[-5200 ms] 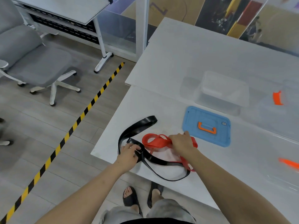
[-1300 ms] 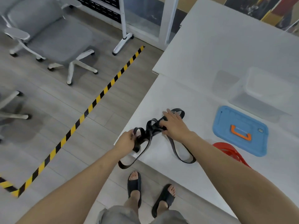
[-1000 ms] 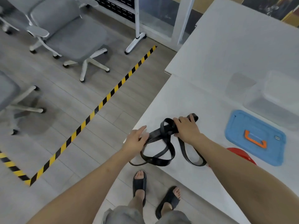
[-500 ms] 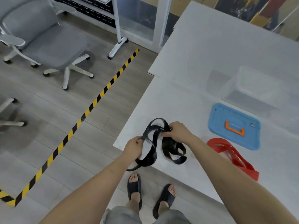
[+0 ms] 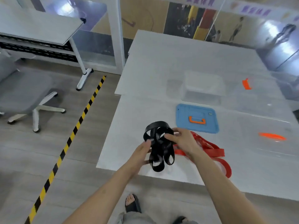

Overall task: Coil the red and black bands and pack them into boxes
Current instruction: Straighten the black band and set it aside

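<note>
The black band is gathered into several loose loops held above the near left corner of the white table. My left hand grips the bundle from the left and my right hand pinches it from the right. The red band lies uncoiled on the table just right of my right wrist, partly hidden by my forearm. A clear open box stands further back, with its blue lid with an orange handle lying flat in front of it.
A second clear box with orange clips stands at the right. The table's near edge runs just below my hands. On the floor to the left are a yellow-black tape line, a grey office chair and another desk.
The black band has been wound from long hanging loops into a compact bundle between both hands. The bundle is lifted higher, and the view has tilted up over the table.
</note>
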The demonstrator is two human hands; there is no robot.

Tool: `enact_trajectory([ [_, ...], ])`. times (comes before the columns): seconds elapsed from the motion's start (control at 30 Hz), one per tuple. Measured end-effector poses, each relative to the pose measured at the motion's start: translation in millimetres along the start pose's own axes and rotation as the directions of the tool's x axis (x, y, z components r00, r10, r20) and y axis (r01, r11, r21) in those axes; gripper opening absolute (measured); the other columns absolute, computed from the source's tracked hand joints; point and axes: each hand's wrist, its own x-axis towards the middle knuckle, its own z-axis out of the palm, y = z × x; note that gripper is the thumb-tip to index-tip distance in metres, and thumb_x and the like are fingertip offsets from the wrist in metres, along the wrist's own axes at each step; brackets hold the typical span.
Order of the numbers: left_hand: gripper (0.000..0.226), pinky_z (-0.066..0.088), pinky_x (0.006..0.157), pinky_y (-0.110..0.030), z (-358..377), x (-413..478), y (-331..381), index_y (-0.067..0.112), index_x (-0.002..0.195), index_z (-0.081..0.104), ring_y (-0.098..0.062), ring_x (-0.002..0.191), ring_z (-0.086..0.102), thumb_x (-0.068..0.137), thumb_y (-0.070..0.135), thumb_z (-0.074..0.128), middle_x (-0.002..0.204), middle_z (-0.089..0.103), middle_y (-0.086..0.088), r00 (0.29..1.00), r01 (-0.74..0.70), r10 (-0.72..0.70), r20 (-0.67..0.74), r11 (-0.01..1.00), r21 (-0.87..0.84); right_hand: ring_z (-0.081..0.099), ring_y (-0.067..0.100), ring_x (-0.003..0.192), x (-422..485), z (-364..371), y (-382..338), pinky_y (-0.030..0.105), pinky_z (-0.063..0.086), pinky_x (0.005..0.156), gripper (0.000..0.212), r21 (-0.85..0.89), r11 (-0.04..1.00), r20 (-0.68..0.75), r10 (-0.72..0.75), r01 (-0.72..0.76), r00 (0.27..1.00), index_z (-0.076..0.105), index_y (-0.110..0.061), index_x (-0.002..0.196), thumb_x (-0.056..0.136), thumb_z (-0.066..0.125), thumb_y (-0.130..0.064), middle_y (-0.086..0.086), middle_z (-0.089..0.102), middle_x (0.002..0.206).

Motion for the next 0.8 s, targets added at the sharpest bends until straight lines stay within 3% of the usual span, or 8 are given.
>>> enact_trajectory([
  [0.1, 0.035, 0.052, 0.103, -0.040, 43, 2, 8, 0.039, 0.132, 0.062, -0.004, 0.120, 0.067, 0.110, 0.050, 0.038, 0.125, 0.074, 0.016, 0.996, -0.091, 0.091, 0.005, 0.987, 0.130, 0.080, 0.038, 0.094, -27, -38, 9, 0.054, 0.065, 0.085, 0.029, 0.113, 0.993, -0.050, -0.031, 0.037, 0.998, 0.071, -0.003, 0.116, 0.090, 0.080, -0.010, 0.021, 0.080, 0.104],
  [0.23, 0.032, 0.055, 0.105, -0.047, 113, 18, 8, 0.028, 0.126, 0.068, -0.020, 0.118, 0.070, 0.112, 0.034, 0.039, 0.120, 0.077, 0.002, 0.988, -0.155, 0.154, 0.019, 0.966, 0.208, 0.081, 0.031, 0.091, -71, -98, 30, 0.039, 0.066, 0.071, 0.021, 0.219, 0.972, -0.168, -0.050, 0.087, 0.985, 0.071, -0.007, 0.114, 0.093, 0.077, -0.007, 0.017, 0.081, 0.104],
  [0.37, 0.029, 0.054, 0.102, -0.036, 208, 22, 3, 0.025, 0.120, 0.070, -0.016, 0.112, 0.070, 0.111, 0.025, 0.042, 0.115, 0.076, 0.002, 0.969, -0.248, 0.239, 0.068, 0.913, 0.323, 0.081, 0.034, 0.092, -112, -174, 76, 0.045, 0.066, 0.078, 0.020, 0.361, 0.926, -0.318, 0.016, 0.106, 0.948, 0.072, -0.005, 0.115, 0.097, 0.074, -0.012, 0.021, 0.080, 0.107],
  [0.5, 0.029, 0.049, 0.086, -0.028, 310, 27, -15, 0.020, 0.111, 0.071, -0.016, 0.100, 0.065, 0.107, 0.008, 0.045, 0.105, 0.073, 0.002, 0.954, -0.300, 0.269, 0.133, 0.851, 0.430, 0.079, 0.036, 0.088, -158, -252, 125, 0.042, 0.065, 0.075, 0.020, 0.515, 0.847, -0.404, 0.100, 0.135, 0.909, 0.070, 0.000, 0.117, 0.100, 0.069, -0.010, 0.026, 0.077, 0.113],
  [0.67, 0.027, 0.050, 0.090, -0.033, 417, 41, -46, 0.016, 0.116, 0.074, -0.018, 0.103, 0.068, 0.103, 0.007, 0.053, 0.108, 0.075, 0.000, 0.944, -0.329, 0.277, 0.178, 0.781, 0.531, 0.079, 0.036, 0.091, -201, -335, 181, 0.033, 0.063, 0.069, 0.021, 0.620, 0.767, -0.460, 0.185, 0.165, 0.868, 0.070, 0.000, 0.119, 0.101, 0.067, -0.010, 0.025, 0.076, 0.118],
  [0.8, 0.025, 0.056, 0.098, -0.038, 474, 53, -54, 0.021, 0.120, 0.074, -0.017, 0.105, 0.072, 0.101, 0.015, 0.058, 0.109, 0.077, 0.005, 0.958, -0.286, 0.226, 0.178, 0.805, 0.519, 0.078, 0.036, 0.090, -216, -385, 206, 0.034, 0.063, 0.070, 0.020, 0.691, 0.689, -0.481, 0.213, 0.218, 0.850, 0.069, 0.002, 0.119, 0.102, 0.066, -0.009, 0.023, 0.077, 0.113],
])
